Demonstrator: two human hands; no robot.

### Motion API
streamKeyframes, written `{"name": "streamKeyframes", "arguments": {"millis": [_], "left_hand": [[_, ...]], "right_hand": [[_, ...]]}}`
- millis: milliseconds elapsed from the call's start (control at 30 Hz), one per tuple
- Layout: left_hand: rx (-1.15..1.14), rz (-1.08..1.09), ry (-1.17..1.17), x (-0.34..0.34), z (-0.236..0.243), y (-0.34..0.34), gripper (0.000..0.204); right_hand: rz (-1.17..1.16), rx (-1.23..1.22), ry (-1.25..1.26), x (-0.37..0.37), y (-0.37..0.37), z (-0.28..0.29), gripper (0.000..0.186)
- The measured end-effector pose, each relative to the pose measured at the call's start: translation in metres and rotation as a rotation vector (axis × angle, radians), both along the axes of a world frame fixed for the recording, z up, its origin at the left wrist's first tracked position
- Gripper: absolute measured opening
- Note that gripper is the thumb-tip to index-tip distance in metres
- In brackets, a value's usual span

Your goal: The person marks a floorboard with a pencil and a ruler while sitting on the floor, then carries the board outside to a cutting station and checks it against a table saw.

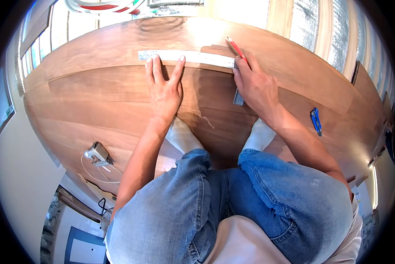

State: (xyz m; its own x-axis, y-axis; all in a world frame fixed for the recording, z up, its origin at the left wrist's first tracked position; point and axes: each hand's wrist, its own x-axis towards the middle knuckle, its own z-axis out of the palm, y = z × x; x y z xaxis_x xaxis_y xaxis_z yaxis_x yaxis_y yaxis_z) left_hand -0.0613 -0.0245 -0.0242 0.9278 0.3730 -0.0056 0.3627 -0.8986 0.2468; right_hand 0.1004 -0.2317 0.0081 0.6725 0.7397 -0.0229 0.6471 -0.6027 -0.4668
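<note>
A metal carpenter's square (206, 58) lies flat on the brown wooden floor boards (105, 92), its long arm running left to right. Its short arm comes down toward me and is partly covered by my right hand. My left hand (165, 91) rests with fingers spread, the tips pressing on the long arm's left part. At the corner of the square, my right hand (258, 86) is closed around a red pencil (235, 46). The pencil's sharpened end points up and away to the left, off the wood as far as I can tell.
A blue utility knife (315, 122) lies on the boards to my right. At the left sits a small metal-cased work light (99, 152) with a pale cord. Beyond the boards' far edge are wooden joists with silvery insulation (304, 24) and looped white tubing (101, 9).
</note>
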Motion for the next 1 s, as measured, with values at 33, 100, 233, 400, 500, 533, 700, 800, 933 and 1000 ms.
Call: {"name": "streamKeyframes", "arguments": {"millis": [33, 100, 233, 400, 500, 533, 700, 800, 933, 1000], "left_hand": [[0.010, -0.001, 0.015, -0.001, 0.001, 0.001, 0.072], [0.021, 0.000, 0.030, -0.002, 0.001, 0.001, 0.076], [-0.003, 0.008, 0.026, 0.000, 0.002, 0.000, 0.071], [0.004, 0.015, 0.005, 0.000, 0.002, 0.001, 0.066], [0.003, -0.003, -0.009, 0.000, 0.001, 0.001, 0.065], [0.004, -0.002, -0.009, 0.000, 0.001, 0.001, 0.065], [0.006, -0.005, -0.027, 0.001, -0.002, 0.002, 0.066], [-0.003, 0.007, -0.018, 0.000, 0.000, 0.002, 0.067], [0.008, 0.003, -0.015, 0.000, 0.000, 0.004, 0.068], [-0.014, 0.006, -0.004, 0.000, 0.001, 0.002, 0.070]], "right_hand": [[0.001, 0.005, 0.000, 0.000, 0.001, 0.001, 0.016], [0.015, -0.025, 0.005, 0.001, 0.002, 0.003, 0.017], [0.037, -0.093, -0.025, 0.003, 0.002, 0.006, 0.017], [0.104, 0.039, -0.022, 0.013, 0.008, 0.010, 0.020], [0.263, 0.173, 0.151, 0.032, 0.023, 0.017, 0.026], [0.264, 0.173, 0.150, 0.034, 0.029, 0.015, 0.026], [0.363, 0.105, 0.359, 0.053, 0.059, 0.012, 0.029], [0.449, 0.110, 0.331, 0.061, 0.063, 0.007, 0.030], [0.484, 0.073, 0.332, 0.063, 0.074, 0.010, 0.025], [0.521, -0.021, 0.303, 0.065, 0.084, 0.018, 0.025]]}}
